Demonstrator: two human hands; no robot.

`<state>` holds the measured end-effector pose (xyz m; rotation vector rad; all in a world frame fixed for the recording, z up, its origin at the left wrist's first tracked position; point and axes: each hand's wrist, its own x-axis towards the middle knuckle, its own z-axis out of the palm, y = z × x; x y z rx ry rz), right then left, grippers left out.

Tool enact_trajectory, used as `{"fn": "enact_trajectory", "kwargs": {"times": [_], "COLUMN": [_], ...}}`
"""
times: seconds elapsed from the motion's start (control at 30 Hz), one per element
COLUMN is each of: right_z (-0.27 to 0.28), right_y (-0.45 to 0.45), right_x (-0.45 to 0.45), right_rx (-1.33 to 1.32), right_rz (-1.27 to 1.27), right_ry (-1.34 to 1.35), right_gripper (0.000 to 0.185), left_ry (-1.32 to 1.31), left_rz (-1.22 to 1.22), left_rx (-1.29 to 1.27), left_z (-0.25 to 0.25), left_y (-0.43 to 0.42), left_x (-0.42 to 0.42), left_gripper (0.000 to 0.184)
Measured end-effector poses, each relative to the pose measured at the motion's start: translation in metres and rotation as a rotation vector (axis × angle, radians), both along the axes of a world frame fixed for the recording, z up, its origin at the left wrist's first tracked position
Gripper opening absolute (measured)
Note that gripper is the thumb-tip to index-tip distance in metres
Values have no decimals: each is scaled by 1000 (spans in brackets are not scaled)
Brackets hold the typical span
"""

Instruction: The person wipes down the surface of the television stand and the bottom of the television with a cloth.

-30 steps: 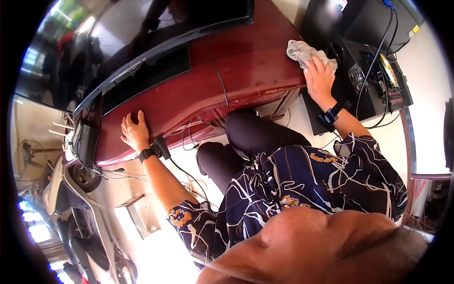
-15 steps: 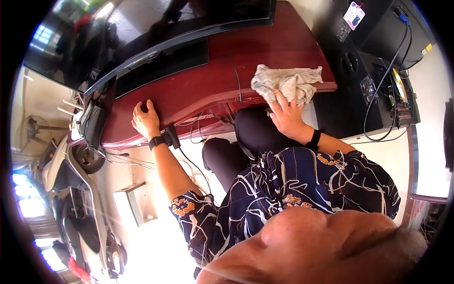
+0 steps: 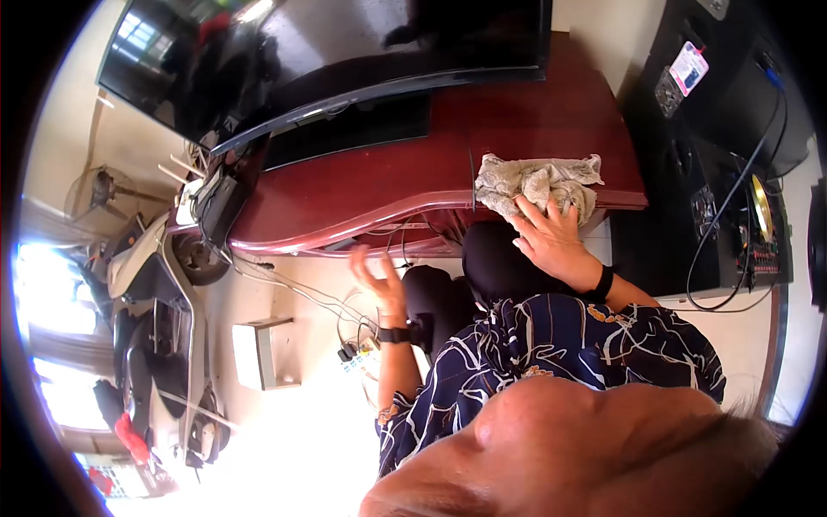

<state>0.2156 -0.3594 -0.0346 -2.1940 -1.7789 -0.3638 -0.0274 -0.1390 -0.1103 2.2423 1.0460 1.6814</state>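
On the right end of the dark red table (image 3: 345,191) lies a crumpled, patterned grey-white cloth (image 3: 538,178). My right hand (image 3: 556,241) is on the cloth's near side, its slightly bent fingers pressed into the folds and gripping the fabric. Just off the table's front edge, my left hand (image 3: 379,280) is raised over my knees, fingers apart and holding nothing. A thin black cord (image 3: 472,181) crosses the table edge just left of the cloth.
A large television (image 3: 345,60) stands at the back of the table. Black speaker boxes (image 3: 663,233) with a hanging cable are at the right. A white router (image 3: 187,202) and cords crowd the left end. Plugs and a power strip (image 3: 357,364) lie below, and a motorbike (image 3: 164,336) stands left.
My left hand has come off the tabletop and back toward my body. My right hand and the cloth have slid slightly left, closer to the black cord. The camera view has shifted.
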Motion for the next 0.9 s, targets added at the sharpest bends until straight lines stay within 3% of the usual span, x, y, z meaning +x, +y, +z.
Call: {"fn": "enact_trajectory", "kwargs": {"times": [0.07,0.13,0.23,0.3,0.43,0.67,0.8,0.87,0.9], "right_z": [1,0,3,5,17,98,89,64,68], "right_y": [2,4,3,2,4,59,110,142,150], "right_x": [0,-2,-1,0,20,87,118,151,151], "right_rx": [9,20,48,34,-10,-709,-732,-612,-618], "right_rz": [-20,-16,-29,-4,63,60,-7,-40,-108], "right_ry": [-59,-62,-92,-25,-31,243,164,155,149], "right_gripper": [45,44,43,45,51,67,68,65,64], "left_ry": [102,274,252,352,378,382,308,409,405], "left_rz": [-217,-464,-630,-494,-478,-525,-627,-750,-740], "left_rx": [-548,-755,-786,-522,-541,-607,-775,-1067,-1061], "left_z": [-19,-31,-63,-71,-78,-86,-99,-104,-137], "left_y": [-35,-65,-83,-81,-67,-79,-101,-110,-112], "left_x": [5,28,66,84,96,79,68,58,55], "left_gripper": [29,26,29,38,46,39,35,31,31]}}
